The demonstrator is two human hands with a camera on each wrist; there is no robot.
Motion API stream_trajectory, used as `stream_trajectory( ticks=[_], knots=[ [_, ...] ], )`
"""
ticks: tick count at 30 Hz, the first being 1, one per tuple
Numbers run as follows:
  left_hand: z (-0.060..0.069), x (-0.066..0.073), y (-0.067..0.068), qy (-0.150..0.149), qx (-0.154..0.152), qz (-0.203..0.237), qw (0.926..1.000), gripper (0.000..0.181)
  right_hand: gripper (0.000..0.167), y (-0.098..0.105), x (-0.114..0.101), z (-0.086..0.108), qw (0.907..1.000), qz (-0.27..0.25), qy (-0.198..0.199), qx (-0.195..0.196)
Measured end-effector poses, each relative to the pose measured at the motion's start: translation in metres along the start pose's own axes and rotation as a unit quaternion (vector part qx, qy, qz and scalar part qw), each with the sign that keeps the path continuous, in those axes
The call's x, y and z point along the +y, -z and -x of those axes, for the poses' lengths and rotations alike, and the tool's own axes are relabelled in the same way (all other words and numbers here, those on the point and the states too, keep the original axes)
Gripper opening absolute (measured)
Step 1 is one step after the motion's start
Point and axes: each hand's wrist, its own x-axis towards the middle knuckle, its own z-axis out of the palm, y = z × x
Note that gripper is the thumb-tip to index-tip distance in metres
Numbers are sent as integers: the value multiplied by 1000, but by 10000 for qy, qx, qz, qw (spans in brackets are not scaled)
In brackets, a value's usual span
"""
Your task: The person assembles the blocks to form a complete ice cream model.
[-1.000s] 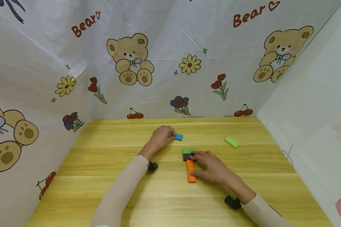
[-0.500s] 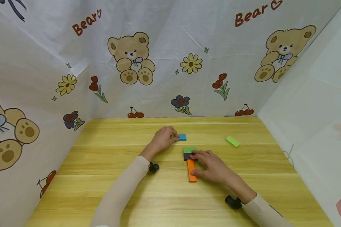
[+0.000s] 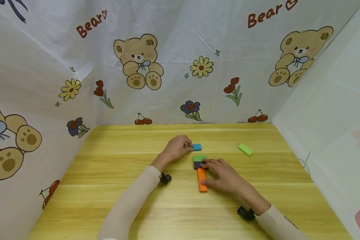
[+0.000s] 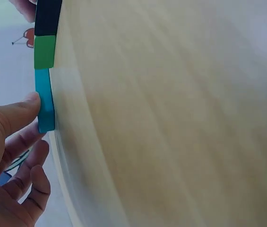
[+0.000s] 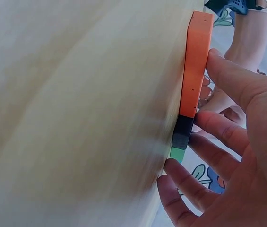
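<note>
My left hand [image 3: 176,148] pinches one end of a blue block [image 3: 197,147] lying flat behind the others. The left wrist view shows the thumb on top of that blue block [image 4: 46,101], close to the green one. A green block [image 3: 200,158] and a black block [image 3: 197,165] lie side by side, long edges touching. From the black one an orange block [image 3: 202,182] runs lengthwise toward me. My right hand [image 3: 223,176] rests on these, its thumb on the orange block [image 5: 197,64] and fingertips touching the black block [image 5: 183,132], with fingers spread loosely.
A light green block [image 3: 245,149] lies apart at the back right of the wooden table [image 3: 156,213]. A bear-print cloth [image 3: 171,43] hangs behind and at the left. A pale wall [image 3: 327,110] stands on the right.
My left hand has slid the blue block rightward and, lately, slightly toward me, nearer the green block; it has also turned straighter. My right hand and the other blocks have stayed put.
</note>
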Motion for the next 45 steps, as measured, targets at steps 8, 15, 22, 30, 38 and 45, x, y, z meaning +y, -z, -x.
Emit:
stream_trajectory(
  ticks=[8, 15, 22, 30, 38, 45],
  knots=[
    [-3, 5, -5, 10, -191, 223, 9996, 16, 63, 1, -1, 1, 10000, 20, 8, -4],
    [-3, 7, -5, -127, -264, 329, 9990, 16, 64, 1, -1, 0, 10000, -36, -34, -16],
    [-2, 10, -5, -234, -371, 378, 9983, 15, 65, 0, -1, 0, 10000, -34, -73, -5],
    [1, 11, -3, -267, -419, 287, 9984, 14, 65, 0, 0, 0, 10000, -11, -71, -15],
    [4, 13, 0, -330, -409, 293, 9982, 14, 64, 0, 1, 0, 10000, -9, -16, 1],
    [5, 13, 0, -351, -446, 364, 9977, 11, 65, 1, 0, 0, 10000, -89, -35, -6]
  ],
)
